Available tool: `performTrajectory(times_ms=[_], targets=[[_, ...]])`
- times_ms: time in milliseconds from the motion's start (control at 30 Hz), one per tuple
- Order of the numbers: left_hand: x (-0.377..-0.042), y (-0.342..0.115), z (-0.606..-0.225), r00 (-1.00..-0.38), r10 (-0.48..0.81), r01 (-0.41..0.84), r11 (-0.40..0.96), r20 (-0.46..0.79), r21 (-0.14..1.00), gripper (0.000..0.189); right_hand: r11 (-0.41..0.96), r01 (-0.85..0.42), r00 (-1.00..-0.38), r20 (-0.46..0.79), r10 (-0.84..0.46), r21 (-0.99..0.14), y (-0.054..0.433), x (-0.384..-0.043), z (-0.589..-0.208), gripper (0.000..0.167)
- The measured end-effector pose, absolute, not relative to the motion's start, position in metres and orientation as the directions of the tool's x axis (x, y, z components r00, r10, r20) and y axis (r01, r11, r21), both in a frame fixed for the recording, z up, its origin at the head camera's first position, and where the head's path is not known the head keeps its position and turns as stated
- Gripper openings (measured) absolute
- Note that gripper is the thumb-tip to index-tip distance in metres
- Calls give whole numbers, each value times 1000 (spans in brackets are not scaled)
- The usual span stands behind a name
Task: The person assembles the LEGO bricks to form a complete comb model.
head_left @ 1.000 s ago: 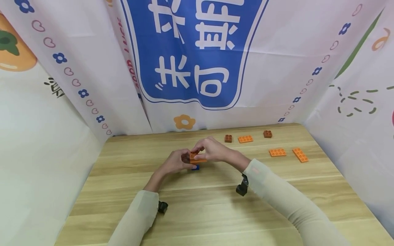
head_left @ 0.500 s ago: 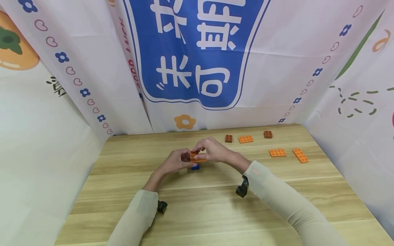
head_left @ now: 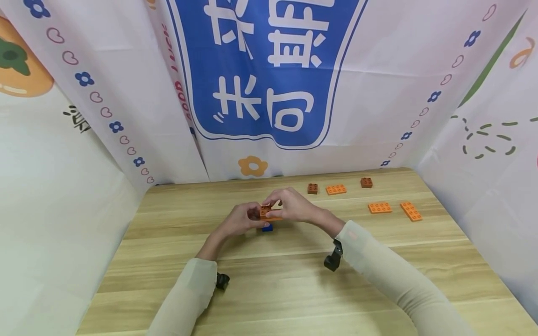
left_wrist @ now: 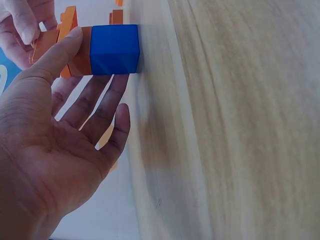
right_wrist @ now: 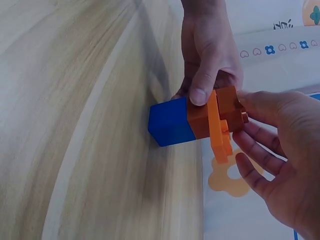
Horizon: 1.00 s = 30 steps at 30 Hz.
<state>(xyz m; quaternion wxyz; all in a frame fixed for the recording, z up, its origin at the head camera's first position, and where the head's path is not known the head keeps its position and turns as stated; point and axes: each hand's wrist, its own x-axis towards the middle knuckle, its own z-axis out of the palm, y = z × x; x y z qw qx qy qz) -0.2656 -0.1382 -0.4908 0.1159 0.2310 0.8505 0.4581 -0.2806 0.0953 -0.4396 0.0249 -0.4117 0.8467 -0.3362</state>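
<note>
A white printed backdrop [head_left: 391, 56] fills the upper part of the head view, and a wooden table [head_left: 269, 289] spreads across the lower part. Near the centre, the left hand [head_left: 239, 220] grips a stack of blocks [left_wrist: 83, 57] from the left, and the right hand [head_left: 292, 205] pinches its top from the right. The stack lies between the two hands, in their fingertips. Its blue block [right_wrist: 172, 122] is lowest, below the left thumb; whether it touches the table I cannot tell. An orange plate [right_wrist: 216, 130] sits mid-stack, between a lower brown block [right_wrist: 198, 120] under the left thumb and an upper brown block [right_wrist: 229, 107] at the right fingertips. Right of the hands lie three loose orange plates [head_left: 380, 207] and, towards the backdrop, two small brown blocks [head_left: 313, 188].
</note>
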Motion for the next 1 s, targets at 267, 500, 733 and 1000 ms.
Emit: performTrajectory(times_ms=[267, 500, 733, 1000], targets=[[-265, -139, -491, -865, 502, 287, 467, 16, 836, 22, 424, -664, -669, 236, -705, -615, 110, -285, -436, 32], [-266, -139, -494, -870, 492, 283, 469, 19, 837, 24, 443, -648, -698, 249, -672, -619, 132, -293, -446, 32], [-266, -140, -494, -879, 476, 264, 477, 6, 838, 24, 491, -638, -727, 255, -637, -593, 153, -301, -449, 35], [-266, -140, -492, -877, 481, 260, 476, -2, 840, 24, 515, -596, -754, 211, -621, -616, 175, -305, -454, 36]])
